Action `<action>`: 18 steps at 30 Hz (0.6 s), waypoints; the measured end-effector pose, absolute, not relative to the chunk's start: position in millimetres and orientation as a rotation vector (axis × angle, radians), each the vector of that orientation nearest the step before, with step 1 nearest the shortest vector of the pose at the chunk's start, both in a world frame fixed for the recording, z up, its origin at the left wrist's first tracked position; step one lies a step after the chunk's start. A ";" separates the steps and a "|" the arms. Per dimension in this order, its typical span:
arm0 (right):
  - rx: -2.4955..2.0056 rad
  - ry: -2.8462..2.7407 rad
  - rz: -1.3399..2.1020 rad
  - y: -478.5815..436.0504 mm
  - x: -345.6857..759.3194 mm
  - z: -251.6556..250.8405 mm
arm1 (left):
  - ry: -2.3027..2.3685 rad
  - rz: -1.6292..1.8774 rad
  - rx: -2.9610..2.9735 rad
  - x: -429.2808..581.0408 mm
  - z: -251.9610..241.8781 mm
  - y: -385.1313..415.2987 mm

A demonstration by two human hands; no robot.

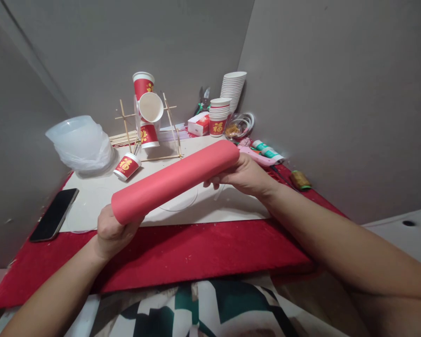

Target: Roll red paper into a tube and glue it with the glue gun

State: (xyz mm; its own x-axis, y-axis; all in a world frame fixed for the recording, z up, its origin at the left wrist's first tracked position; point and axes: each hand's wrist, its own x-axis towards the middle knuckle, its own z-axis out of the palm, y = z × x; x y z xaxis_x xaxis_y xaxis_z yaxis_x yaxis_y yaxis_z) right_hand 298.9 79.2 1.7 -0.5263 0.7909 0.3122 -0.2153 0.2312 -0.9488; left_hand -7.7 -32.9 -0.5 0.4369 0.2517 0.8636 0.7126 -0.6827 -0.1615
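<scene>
Evidently both hands were on the red sheet (175,180), which was curved into a tube and held in the air above the near half of the table (182,257), slanting up from left to right. The left hand (115,233) gripped its lower end, the fingers clamped on the sheet and partly hidden beneath it. The right hand (247,175) held the higher end from below, its fingers closed against the sheet, with a few fingertips showing under the edge. Beneath lay a white board (245,206) on the red cloth covering the table, and a black phone (54,215) rested at the board's left edge. Farther back, a bowl wrapped in a clear plastic bag (86,147) sat on the left, near a tilted paper cup (127,166). Beside that cup stood a frame of thin sticks (161,158), with three more cups (149,135) set one above another, the middle one turned with its mouth forward. To the right were a short stack of cups (219,119), a taller leaning stack (233,89), a red-and-white box (199,123), a pink tool (259,158) and a spool of thread (301,180).
</scene>
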 end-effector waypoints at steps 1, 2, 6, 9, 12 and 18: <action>-0.547 -1.621 1.446 79.4 299.1 1.8 | -0.781 -1.192 -2.170 -8.3 -1.9 -32.8; -0.548 -1.617 1.447 79.5 299.3 2.1 | -0.785 -1.198 -2.172 -8.8 -3.4 -33.3; -0.502 -1.641 1.494 81.5 300.2 2.6 | -0.939 -1.189 -2.223 -9.6 -7.9 -40.2; -0.460 -1.640 1.599 83.0 301.2 2.1 | -0.956 -1.168 -2.263 -10.9 -8.8 -42.2; -0.477 -1.544 1.710 81.7 302.8 5.2 | -0.872 -1.224 -2.281 -14.8 -10.1 -38.3; -0.609 -1.296 1.734 86.1 307.6 14.4 | -1.161 -1.285 -2.338 -22.3 -15.9 -35.9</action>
State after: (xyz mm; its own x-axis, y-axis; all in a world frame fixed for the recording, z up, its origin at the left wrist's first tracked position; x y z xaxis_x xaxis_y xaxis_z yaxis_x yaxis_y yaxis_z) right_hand 307.6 86.1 14.4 -0.5080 0.8545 0.1085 -0.3464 -0.0873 -0.9340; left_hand -22.3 -35.9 -15.9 0.3007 0.5312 0.7920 0.7347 -0.6586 0.1628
